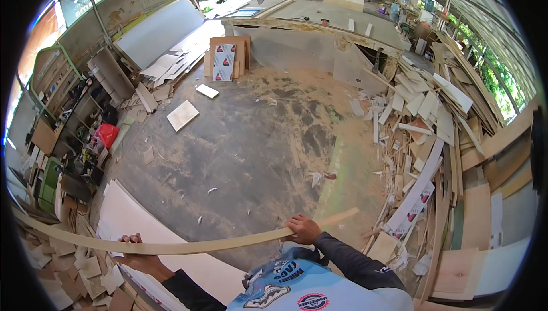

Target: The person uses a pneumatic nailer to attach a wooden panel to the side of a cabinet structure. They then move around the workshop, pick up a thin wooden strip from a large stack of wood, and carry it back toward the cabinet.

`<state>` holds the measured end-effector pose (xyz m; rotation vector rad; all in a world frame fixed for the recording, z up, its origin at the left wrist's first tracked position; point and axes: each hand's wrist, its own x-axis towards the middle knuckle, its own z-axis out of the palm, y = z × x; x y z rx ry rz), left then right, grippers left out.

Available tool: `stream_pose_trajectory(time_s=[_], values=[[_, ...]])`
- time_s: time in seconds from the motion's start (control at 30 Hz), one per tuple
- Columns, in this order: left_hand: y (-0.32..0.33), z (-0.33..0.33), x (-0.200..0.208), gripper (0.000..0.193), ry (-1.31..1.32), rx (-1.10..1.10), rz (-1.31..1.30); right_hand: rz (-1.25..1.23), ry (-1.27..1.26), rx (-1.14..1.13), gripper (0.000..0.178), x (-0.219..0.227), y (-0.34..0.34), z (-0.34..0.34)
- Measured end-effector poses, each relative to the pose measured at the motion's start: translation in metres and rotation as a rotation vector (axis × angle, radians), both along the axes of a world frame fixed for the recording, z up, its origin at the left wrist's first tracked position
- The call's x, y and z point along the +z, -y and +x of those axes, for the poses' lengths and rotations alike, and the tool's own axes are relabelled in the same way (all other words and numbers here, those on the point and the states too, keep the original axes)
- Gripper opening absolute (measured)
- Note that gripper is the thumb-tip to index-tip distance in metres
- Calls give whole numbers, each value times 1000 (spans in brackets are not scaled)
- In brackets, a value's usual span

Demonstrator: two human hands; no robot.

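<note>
A long, narrow pale wooden strip [211,247] runs across in front of my body, from the far left edge to a little past my right hand. My left hand [140,258] holds it from below, with the fingertips curled over its far edge. Near its right end, my right hand [303,229] is closed around the strip, and a short length sticks out beyond the fist. Under the left part of the strip lies a large white sheet panel [127,213], partly hidden by my left arm and body.
Wood offcuts [411,122] and long boards are heaped on the right. More scraps [91,271] lie at lower left. Two small boards [182,115] rest on the dusty floor [245,151]. Farther back stand leaning panels [224,63] and a large worktable [319,17]. Cluttered shelves [74,105] line the left.
</note>
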<state>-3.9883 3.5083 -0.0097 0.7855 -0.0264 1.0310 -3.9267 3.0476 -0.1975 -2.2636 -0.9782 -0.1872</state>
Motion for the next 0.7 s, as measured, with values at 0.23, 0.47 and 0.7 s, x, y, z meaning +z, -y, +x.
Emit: stream_pose_trajectory(time_s=[0.23, 0.47, 0.7], values=[[-31, 136, 39, 53, -202, 218, 128, -130, -130, 148, 45, -11, -89, 208], [-120, 283, 57, 64, -285, 459, 97, -239, -137, 242, 70, -53, -255, 395], [-253, 473, 67, 72, -319, 547, 268, -279, -245, 127, 65, -39, -367, 598]])
